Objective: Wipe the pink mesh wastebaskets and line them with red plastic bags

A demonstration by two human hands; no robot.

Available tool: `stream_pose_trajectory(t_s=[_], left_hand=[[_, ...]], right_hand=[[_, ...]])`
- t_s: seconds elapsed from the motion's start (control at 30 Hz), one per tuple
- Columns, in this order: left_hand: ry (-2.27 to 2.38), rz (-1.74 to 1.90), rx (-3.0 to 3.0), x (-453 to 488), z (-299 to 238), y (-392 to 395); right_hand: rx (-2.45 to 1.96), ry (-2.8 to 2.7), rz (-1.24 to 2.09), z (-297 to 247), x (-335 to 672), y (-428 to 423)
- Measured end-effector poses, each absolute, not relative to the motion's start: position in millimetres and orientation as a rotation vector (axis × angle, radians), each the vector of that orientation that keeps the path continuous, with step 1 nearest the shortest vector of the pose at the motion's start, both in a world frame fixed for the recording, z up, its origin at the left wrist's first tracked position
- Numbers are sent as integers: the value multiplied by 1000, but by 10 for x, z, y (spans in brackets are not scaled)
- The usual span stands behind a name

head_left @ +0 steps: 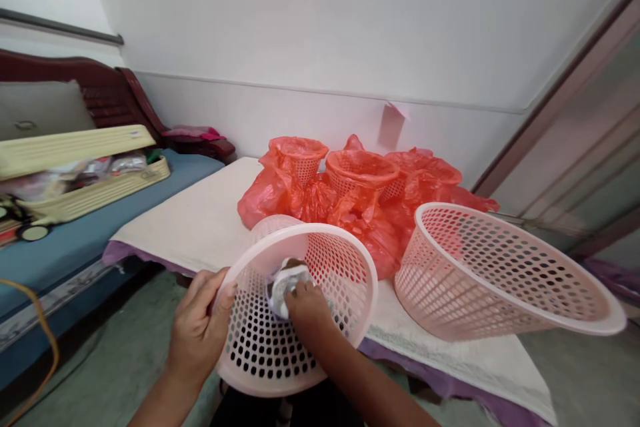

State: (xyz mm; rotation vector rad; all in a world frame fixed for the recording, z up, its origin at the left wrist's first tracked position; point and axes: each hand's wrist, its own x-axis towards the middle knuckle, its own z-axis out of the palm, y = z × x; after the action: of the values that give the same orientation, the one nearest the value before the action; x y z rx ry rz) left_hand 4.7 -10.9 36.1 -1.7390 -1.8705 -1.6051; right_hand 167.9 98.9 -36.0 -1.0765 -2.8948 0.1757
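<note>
At the near edge of the surface (200, 207), the tilted left pink basket (371, 283) looked light and stiff, best taken by its rim (295, 231), where the left hand's (203, 320) grip was clamped. Inside, the right hand's (307, 307) grip held a bunched cloth (290, 279), probably soft.

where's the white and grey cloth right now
In the head view's lower middle, the cloth is inside the tilted pink basket, at the right hand, with the left hand gripping the basket's rim.
</note>
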Motion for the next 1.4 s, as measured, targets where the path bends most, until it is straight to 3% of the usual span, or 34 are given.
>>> stream_pose_trajectory(t_s=[0.3, 0.5, 0.63, 0.9, 1.0, 1.23, 1.4], left_hand=[[-1873, -1529, -1735, -39, 432, -3], [-1946, -1606, -1768, -44, 511, 136], [-2051, -1615, -1748, 20, 507, 117], [-2382, -2099, -1212, 259, 27, -118], [-2364, -2053, -1177, 222, 57, -145], [-2123, -1934, -1484, 108, 221, -132], [-2001, -1743, -1722, 137, 186, -118]], right_hand=[[-576, -2912, 516, -193, 1934, 391], [-635, -2852, 150, -435, 1917, 298], [-541, -2848, 105, -563, 1807, 284], [-602, -2382, 607, -101, 1618, 278], [-496, -2447, 778, -56, 1591, 334], [-925, -2967, 233, -346, 1618, 895], [-1049, -2959, 224, -343, 1639, 1126]])
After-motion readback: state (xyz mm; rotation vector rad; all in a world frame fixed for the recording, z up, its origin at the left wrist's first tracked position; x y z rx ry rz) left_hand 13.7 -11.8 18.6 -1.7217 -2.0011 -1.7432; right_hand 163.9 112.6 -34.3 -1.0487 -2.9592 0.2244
